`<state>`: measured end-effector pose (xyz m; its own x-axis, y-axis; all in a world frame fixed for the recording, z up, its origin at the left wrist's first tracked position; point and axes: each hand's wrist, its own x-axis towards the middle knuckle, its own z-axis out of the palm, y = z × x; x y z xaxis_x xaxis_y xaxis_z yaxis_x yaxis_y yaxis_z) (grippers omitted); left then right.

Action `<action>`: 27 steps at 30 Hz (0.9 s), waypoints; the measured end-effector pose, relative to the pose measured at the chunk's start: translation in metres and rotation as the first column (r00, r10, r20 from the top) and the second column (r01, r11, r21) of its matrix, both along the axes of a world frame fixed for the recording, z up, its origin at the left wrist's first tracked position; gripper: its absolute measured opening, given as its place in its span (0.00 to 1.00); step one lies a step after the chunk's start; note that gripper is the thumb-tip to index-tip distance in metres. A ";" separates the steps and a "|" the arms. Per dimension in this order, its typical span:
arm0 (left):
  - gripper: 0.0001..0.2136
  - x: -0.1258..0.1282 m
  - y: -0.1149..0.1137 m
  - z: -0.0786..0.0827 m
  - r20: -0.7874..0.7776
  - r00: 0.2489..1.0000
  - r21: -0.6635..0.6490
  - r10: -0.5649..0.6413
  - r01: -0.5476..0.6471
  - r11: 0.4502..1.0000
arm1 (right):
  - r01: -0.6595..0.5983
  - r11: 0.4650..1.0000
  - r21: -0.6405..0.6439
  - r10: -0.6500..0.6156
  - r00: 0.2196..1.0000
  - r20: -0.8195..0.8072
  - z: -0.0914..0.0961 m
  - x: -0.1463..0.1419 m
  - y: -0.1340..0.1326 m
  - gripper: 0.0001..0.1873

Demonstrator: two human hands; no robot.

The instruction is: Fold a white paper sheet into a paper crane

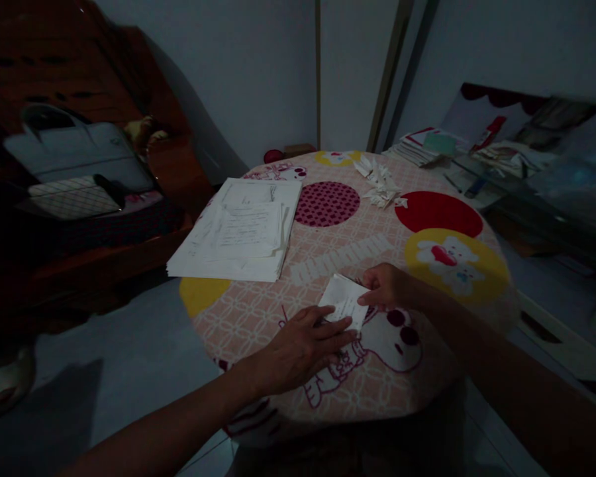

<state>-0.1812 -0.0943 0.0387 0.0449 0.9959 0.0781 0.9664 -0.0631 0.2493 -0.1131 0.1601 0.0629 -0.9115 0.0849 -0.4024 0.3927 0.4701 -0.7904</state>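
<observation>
The small folded sheet of white printed paper (344, 301) lies flat on the round surface (258, 311), which is covered by a pink lattice-pattern cloth with coloured circles and cartoon figures; the paper sits at about 6 o'clock on that surface, near the edge closest to the person. The left hand (300, 348) rests palm down, fingers extended and nearly flat, with its fingertips pressing the paper's near corner at about 7 o'clock of the sheet; it encloses nothing. The right hand (385, 286) touches the paper's edge at about 3 o'clock, with its fingers curled; whether it pinches the edge or only presses on it cannot be determined in this dim view. The paper therefore lies between the two hands, in contact with both. Risk assessment: the sheet is light and the cloth appears smooth, so uneven pressure from one hand could probably let the paper slide or rotate, which would misalign any crease. A pull by the right hand against the pinned left corner could tear or wrinkle the sheet. Low light makes edge alignment hard to verify. The thick stack of white printed sheets (241, 232) lies at about 10 o'clock, well apart from the hands, and the heap of small white paper pieces (381, 182) at about 1 o'clock is likewise well clear, so contact with either is unlikely.
</observation>
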 end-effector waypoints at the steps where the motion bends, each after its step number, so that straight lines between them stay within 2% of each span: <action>1: 0.20 0.002 -0.001 -0.003 0.007 1.000 0.010 0.019 -0.019 1.000 | 0.031 0.998 -0.061 -0.031 0.999 -0.005 -0.002 0.005 -0.005 0.10; 3: 0.20 0.007 -0.003 -0.009 0.010 0.998 0.028 0.055 -0.055 0.998 | 0.100 0.986 -0.135 -0.098 0.995 0.021 -0.006 0.016 -0.018 0.10; 5: 0.21 0.012 -0.004 -0.013 0.011 0.997 0.035 0.081 -0.082 0.996 | 0.213 0.964 -0.159 -0.222 0.974 -0.037 -0.011 0.026 -0.033 0.08; 8: 0.22 0.015 -0.005 -0.014 0.045 0.995 0.043 0.090 -0.092 0.995 | 0.268 0.949 -0.167 -0.293 0.945 -0.144 -0.019 0.037 -0.055 0.06; 11: 0.19 0.012 -0.006 -0.012 0.153 0.985 0.115 0.079 -0.097 0.989 | 0.347 0.931 -0.115 -0.366 0.888 -0.279 -0.026 0.043 -0.068 0.06; 12: 0.17 0.011 -0.006 -0.011 0.218 0.971 0.164 0.095 -0.133 0.977 | 0.370 0.922 -0.117 -0.388 0.871 -0.300 -0.027 0.044 -0.070 0.07; 14: 0.14 0.006 -0.004 -0.007 0.379 0.903 0.277 0.203 -0.320 0.906 | 0.403 0.900 -0.168 -0.436 0.843 -0.315 -0.028 0.046 -0.071 0.08; 15: 0.15 0.003 -0.001 -0.004 0.471 0.838 0.312 0.277 -0.452 0.836 | 0.418 0.888 -0.191 -0.459 0.829 -0.320 -0.028 0.048 -0.070 0.07; 17: 0.25 -0.002 0.007 0.005 0.632 0.665 0.294 0.399 -0.681 0.670 | 0.444 0.877 -0.185 -0.480 0.806 -0.346 -0.026 0.051 -0.068 0.10; 18: 0.29 -0.004 0.012 0.010 0.707 0.584 0.247 0.398 -0.732 0.635 | 0.448 0.880 -0.159 -0.474 0.800 -0.367 -0.026 0.053 -0.067 0.13; 19: 0.27 -0.005 0.018 0.014 0.770 0.526 0.195 0.361 -0.733 0.652 | 0.446 0.885 -0.134 -0.461 0.797 -0.389 -0.025 0.054 -0.066 0.15; 20: 0.22 -0.006 0.023 0.018 0.805 0.495 0.140 0.326 -0.694 0.707 | 0.440 0.889 -0.123 -0.449 0.794 -0.409 -0.024 0.055 -0.066 0.17; 22: 0.12 -0.006 0.032 0.023 0.839 0.468 0.103 0.278 -0.639 0.762 | 0.416 0.895 -0.164 -0.445 0.797 -0.409 -0.024 0.055 -0.067 0.18; 24: 0.10 -0.005 0.039 0.025 0.848 0.462 0.106 0.260 -0.629 0.770 | 0.391 0.886 -0.250 -0.458 0.820 -0.344 -0.023 0.055 -0.068 0.18; 27: 0.10 -0.004 0.046 0.025 0.869 0.426 0.097 0.250 -0.645 0.758 | 0.377 0.844 -0.382 -0.486 0.839 -0.246 -0.023 0.053 -0.071 0.15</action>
